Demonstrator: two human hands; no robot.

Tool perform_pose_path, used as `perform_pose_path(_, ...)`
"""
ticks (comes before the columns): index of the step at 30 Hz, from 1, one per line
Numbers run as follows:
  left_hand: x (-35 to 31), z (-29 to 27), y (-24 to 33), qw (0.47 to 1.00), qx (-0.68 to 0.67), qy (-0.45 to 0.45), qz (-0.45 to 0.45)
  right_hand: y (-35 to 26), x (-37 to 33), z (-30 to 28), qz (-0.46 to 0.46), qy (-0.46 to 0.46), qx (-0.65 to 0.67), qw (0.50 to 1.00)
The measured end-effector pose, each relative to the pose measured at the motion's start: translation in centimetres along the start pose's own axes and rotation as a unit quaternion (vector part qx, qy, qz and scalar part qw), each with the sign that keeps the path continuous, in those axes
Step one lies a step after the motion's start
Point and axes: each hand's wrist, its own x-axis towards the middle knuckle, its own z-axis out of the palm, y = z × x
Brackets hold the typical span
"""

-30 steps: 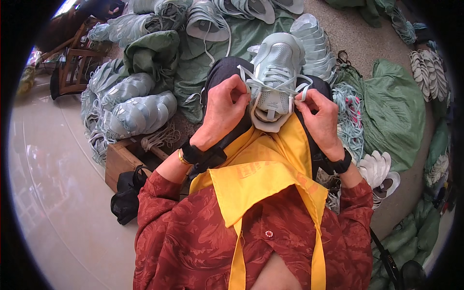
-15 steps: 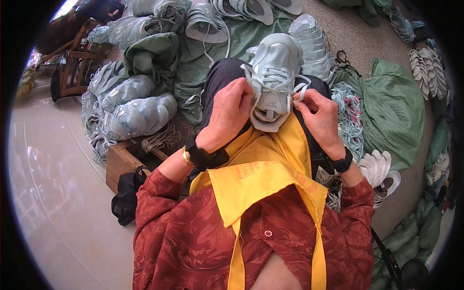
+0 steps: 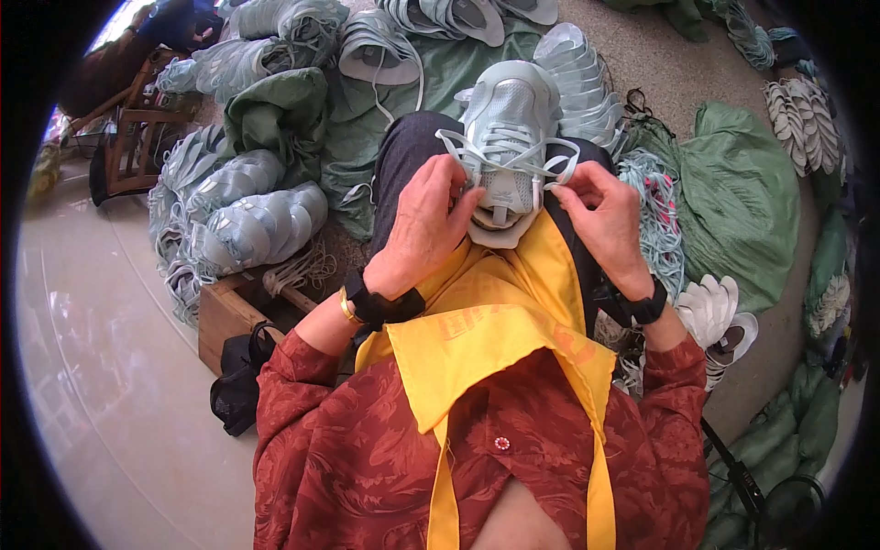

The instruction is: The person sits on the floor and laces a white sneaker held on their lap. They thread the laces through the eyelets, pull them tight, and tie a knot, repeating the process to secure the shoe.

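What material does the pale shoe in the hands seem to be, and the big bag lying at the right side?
The pale green sneaker looks like matte knit or mesh textile: a fine dotted weave shows on its upper, with flat fabric laces. The green bag seems thin woven plastic or nylon cloth, slightly shiny and crumpled into soft folds; which one cannot be told.

pale mint shoe point(image 3: 507, 137), yellow apron point(image 3: 486, 339), rust floral shirt point(image 3: 367, 458)

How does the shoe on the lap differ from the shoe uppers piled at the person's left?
The shoe is a single one, lying on the lap between the left hand and right hand; the piled uppers lie nested in stacks on the floor, untouched. The shoe carries white laces; no laces show on the uppers. Both are pale mint green.
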Motion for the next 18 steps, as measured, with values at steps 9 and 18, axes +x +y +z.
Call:
perform_pose_path(9,-0.3,0.4,-0.1,0.999,0.047,0.005,0.024,-1.8,-0.7,0.7,-0.164,-0.009,-0.115,0.980)
perform_pose_path(18,-0.1,0.4,0.0,0.994,0.080,0.002,0.068,-2.0,-0.6,1.6,-0.044,-0.022,-0.075,0.996)
